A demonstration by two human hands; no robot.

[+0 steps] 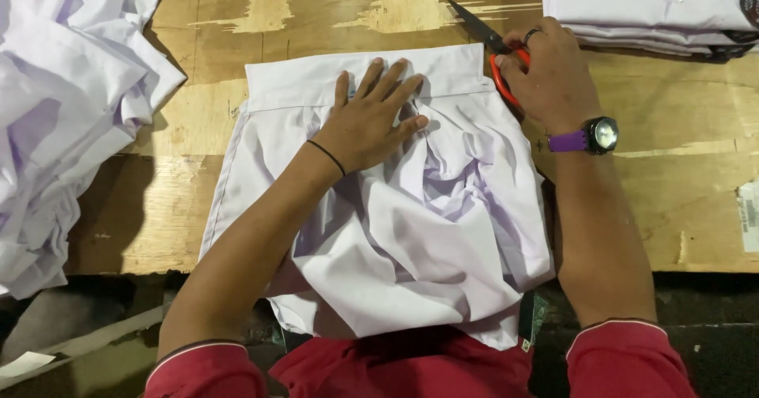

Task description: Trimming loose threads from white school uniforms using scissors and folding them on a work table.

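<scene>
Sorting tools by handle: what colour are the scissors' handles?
Orange-red, seen in the head view: the scissors sit in the right hand.

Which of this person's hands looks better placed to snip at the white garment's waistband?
The right hand, probably: it holds the orange-handled scissors at the corner of the white garment. The left hand lies flat on the cloth, pinning it down.

Left hand (370,121) flat on white garment (443,232)

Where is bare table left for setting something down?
Bare table lies above the white garment, between the loose pile and folded stack; more right of the right hand holding scissors. The centre is crowded.
</scene>
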